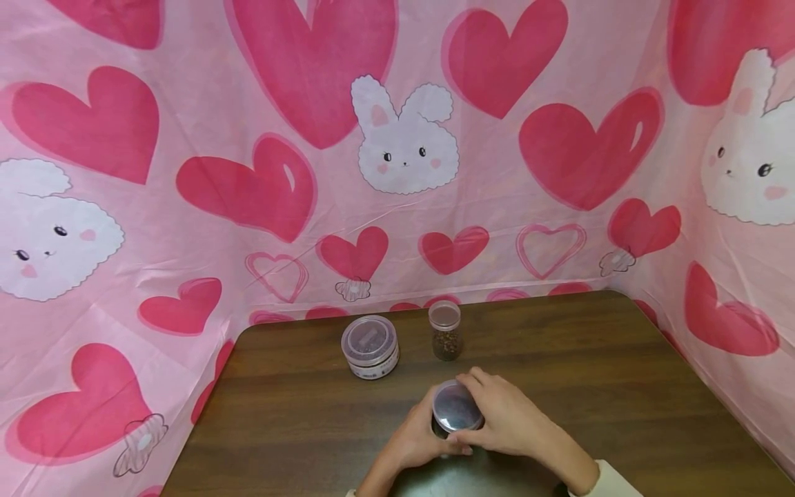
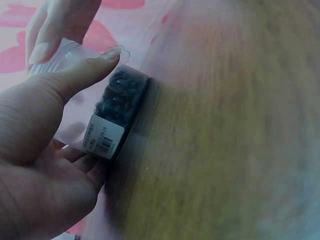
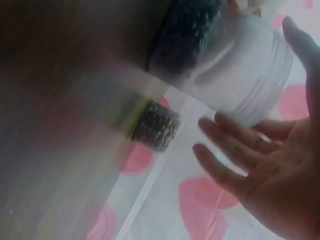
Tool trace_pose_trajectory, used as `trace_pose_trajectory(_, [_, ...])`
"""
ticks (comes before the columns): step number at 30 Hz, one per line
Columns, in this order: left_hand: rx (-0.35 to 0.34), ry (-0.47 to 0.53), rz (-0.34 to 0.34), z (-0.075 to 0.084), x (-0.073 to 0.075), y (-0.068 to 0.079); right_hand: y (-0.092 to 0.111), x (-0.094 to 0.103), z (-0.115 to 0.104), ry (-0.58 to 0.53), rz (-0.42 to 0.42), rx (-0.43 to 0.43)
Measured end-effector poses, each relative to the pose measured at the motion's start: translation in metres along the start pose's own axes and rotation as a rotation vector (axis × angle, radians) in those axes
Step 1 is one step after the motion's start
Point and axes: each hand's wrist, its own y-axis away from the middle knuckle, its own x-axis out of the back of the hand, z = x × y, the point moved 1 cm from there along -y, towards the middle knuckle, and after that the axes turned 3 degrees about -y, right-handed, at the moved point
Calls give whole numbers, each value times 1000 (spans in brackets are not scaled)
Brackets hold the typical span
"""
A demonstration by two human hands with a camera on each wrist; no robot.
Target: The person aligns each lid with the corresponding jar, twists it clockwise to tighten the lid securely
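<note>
A clear plastic jar (image 2: 120, 95) with dark, bean-like pieces in its lower part stands on the wooden table. A white barcode label (image 2: 103, 136) shows low on its side. My left hand (image 1: 413, 433) grips the jar's body, thumb across the near side and fingers round behind. At the jar's top, my right hand (image 1: 506, 416) holds the round clear lid (image 1: 457, 406) by its rim, thumb on one side and fingers on the other. The right wrist view shows those fingers (image 3: 235, 150) spread and bent close to the ridged rim.
Behind the hands, a smaller clear jar (image 1: 446, 335) with brownish pieces stands near the table's back edge. Left of it sits a wide, low round tub (image 1: 370, 347) with a see-through lid. Pink heart-and-rabbit cloth (image 1: 404, 207) hangs behind and along both sides of the brown table (image 1: 279, 414).
</note>
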Motion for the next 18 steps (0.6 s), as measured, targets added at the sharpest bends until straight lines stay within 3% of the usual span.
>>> trace_pose_trajectory(4, [-30,0,2,-1,1,0,1,1,-3,57,27,-9])
trace_pose_trajectory(12, [-24,10,-3,-2,-1,1,2,14,15,-236,-162,2])
trace_pose_trajectory(18, [-14,12,3,-1,-1,0,-1,16,20,-248,-196,79])
